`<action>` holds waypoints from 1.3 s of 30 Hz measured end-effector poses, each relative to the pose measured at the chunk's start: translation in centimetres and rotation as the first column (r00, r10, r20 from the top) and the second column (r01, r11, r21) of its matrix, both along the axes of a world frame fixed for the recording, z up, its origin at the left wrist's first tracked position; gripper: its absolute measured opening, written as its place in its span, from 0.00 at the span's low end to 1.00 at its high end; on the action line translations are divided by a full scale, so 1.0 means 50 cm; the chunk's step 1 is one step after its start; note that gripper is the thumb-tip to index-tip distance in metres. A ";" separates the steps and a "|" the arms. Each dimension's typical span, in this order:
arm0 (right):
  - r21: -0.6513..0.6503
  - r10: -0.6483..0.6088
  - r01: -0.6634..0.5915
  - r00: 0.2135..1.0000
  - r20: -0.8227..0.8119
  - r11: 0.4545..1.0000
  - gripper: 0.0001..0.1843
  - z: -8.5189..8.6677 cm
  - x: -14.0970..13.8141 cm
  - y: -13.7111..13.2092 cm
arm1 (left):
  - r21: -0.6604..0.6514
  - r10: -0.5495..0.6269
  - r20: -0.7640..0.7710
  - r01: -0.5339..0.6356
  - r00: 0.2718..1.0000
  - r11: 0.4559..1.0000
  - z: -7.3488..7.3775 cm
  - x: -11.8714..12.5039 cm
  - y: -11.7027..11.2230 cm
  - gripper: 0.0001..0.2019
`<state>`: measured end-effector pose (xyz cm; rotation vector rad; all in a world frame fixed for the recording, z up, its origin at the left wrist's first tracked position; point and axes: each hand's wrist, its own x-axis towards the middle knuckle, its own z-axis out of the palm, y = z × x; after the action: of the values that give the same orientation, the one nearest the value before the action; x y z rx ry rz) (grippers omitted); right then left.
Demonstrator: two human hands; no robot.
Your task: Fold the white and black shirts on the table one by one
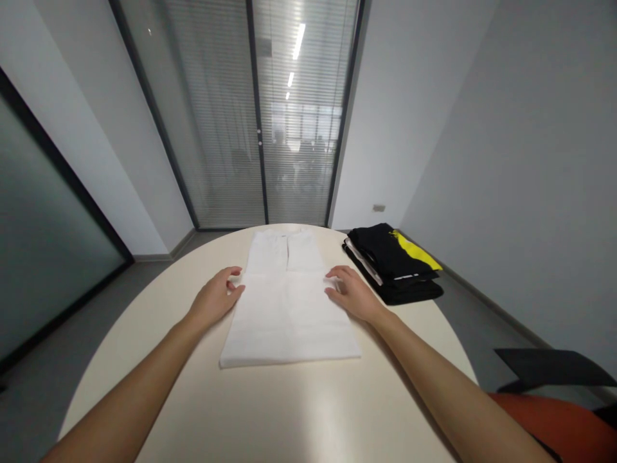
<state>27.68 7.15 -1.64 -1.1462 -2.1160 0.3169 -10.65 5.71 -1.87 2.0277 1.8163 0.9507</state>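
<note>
A white garment [289, 315], folded into a long flat panel, lies in front of me on the round table [250, 418]. A short slit runs down the middle of its far part, and a crease crosses it there. At its left edge is my left hand [219, 296], thumb and fingers apart and curved toward the cloth. On the opposite edge my right hand [351, 292] mirrors it, fingertips at the cloth and thumb spread from them. Neither hand grips the fabric; whether the fingertips touch it is hard to tell.
A stack of folded dark clothes [393, 263], with a yellow patch on top, sits at the table's right edge. Beyond the table is a glass partition with blinds [299, 161]. An orange chair [554, 424] with a black armrest [554, 366] stands at lower right.
</note>
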 end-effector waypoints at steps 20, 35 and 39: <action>-0.602 0.514 -0.359 0.851 0.102 0.714 0.19 0.100 -0.035 -0.112 | -0.701 -0.318 0.193 0.357 0.928 0.617 0.106 -0.007 -0.085 0.19; -0.341 0.483 -0.363 0.782 0.394 0.867 0.06 0.118 -0.078 -0.148 | -0.449 -0.597 -0.284 0.446 0.750 0.774 0.128 0.142 -0.171 0.09; -0.385 0.503 -0.365 0.784 0.364 0.848 0.04 0.117 -0.077 -0.145 | -0.434 -0.614 -0.305 0.468 0.728 0.770 0.125 0.147 -0.173 0.06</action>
<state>23.83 -0.11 4.20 -0.9264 -2.8383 0.6550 -3.29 -2.96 4.40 2.4508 1.2565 0.0107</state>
